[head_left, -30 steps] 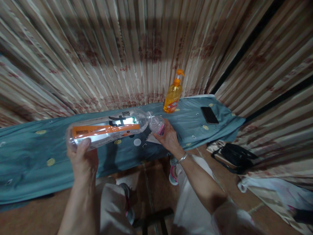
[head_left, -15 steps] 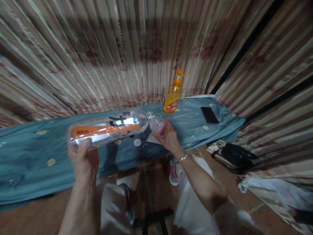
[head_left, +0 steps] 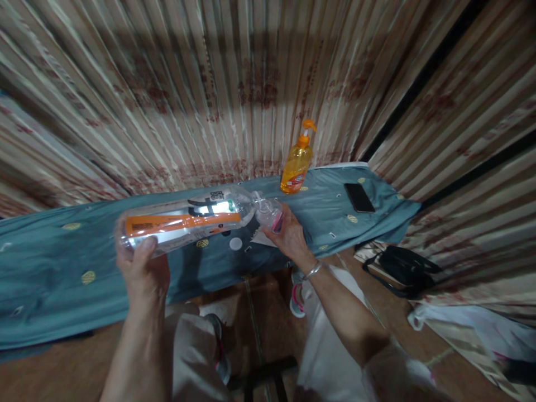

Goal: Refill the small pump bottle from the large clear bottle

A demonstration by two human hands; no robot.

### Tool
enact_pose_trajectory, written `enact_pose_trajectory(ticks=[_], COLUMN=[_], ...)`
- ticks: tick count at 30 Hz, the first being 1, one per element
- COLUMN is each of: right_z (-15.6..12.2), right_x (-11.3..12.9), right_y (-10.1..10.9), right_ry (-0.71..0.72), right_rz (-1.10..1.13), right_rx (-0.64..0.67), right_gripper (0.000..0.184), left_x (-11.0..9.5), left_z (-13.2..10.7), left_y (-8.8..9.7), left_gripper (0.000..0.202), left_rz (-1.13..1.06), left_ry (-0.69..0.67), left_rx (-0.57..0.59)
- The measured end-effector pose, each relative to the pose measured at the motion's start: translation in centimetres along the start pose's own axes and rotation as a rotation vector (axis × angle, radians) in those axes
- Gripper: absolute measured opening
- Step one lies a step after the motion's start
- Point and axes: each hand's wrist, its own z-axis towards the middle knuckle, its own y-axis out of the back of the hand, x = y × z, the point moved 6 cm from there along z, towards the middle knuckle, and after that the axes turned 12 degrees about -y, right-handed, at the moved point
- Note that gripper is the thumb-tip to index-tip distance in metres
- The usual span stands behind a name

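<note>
My left hand is closed round the base of a large clear plastic bottle with an orange label, held almost level above the table. The bottle's mouth meets a small clear container with a pink band, which my right hand grips. A white cap lies on the teal cloth just below the bottle. Whether liquid is flowing I cannot make out.
The table is covered with a teal cloth. An orange pump bottle stands at the back, a black phone lies to its right. Patterned curtains hang behind. A black bag and a plastic bag lie on the floor at right.
</note>
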Motion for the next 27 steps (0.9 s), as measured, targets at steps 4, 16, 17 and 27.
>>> enact_pose_trajectory(ticks=[4, 16, 17, 27], right_z=[0.03, 0.01, 0.0, 0.03], right_x=[0.21, 0.16, 0.16, 0.36], right_y=[0.18, 0.14, 0.16, 0.3], right_ry=[-0.014, 0.002, 0.005, -0.015], right_rz=[0.003, 0.004, 0.008, 0.007], right_rx=[0.01, -0.003, -0.004, 0.015], right_gripper=[0.085, 0.086, 0.086, 0.087], left_x=[-0.01, -0.41, -0.43, -0.01], left_z=[-0.04, -0.16, -0.15, -0.06], left_y=[-0.02, -0.59, -0.6, -0.2], left_gripper=[0.073, 0.07, 0.067, 0.061], left_rz=[0.005, 0.039, 0.038, 0.005], left_ry=[-0.006, -0.027, -0.029, -0.012], left_rx=[-0.006, 0.039, 0.04, 0.013])
